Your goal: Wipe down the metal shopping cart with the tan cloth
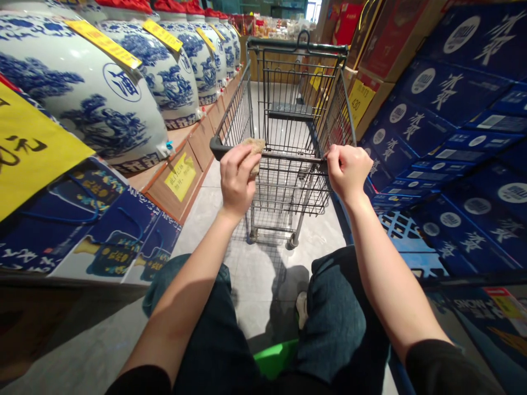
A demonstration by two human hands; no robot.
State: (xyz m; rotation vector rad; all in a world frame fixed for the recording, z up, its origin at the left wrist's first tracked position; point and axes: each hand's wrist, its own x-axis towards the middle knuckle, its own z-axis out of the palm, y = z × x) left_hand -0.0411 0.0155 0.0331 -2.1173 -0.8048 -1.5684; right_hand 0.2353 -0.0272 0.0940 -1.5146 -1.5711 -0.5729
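Observation:
A dark wire shopping cart (290,203) stands in front of my knees, its small wheels on the pale tiled floor. My left hand (239,178) is closed around a crumpled tan cloth (256,147), pressed against the near rim bar at its left part. At the right end of that same bar, my right hand (349,169) is wrapped in a fist around the cart's rim. The bar between my two hands is bare. Folded under my left fingers, part of the cloth is hidden.
Large blue-and-white jars (99,104) with red covers line a wooden ledge (197,145) on the left, above blue gift bags (107,219). Stacked blue cartons (444,126) rise close on the right, beside a light blue crate (407,236). A bit of green (275,356) shows beneath me.

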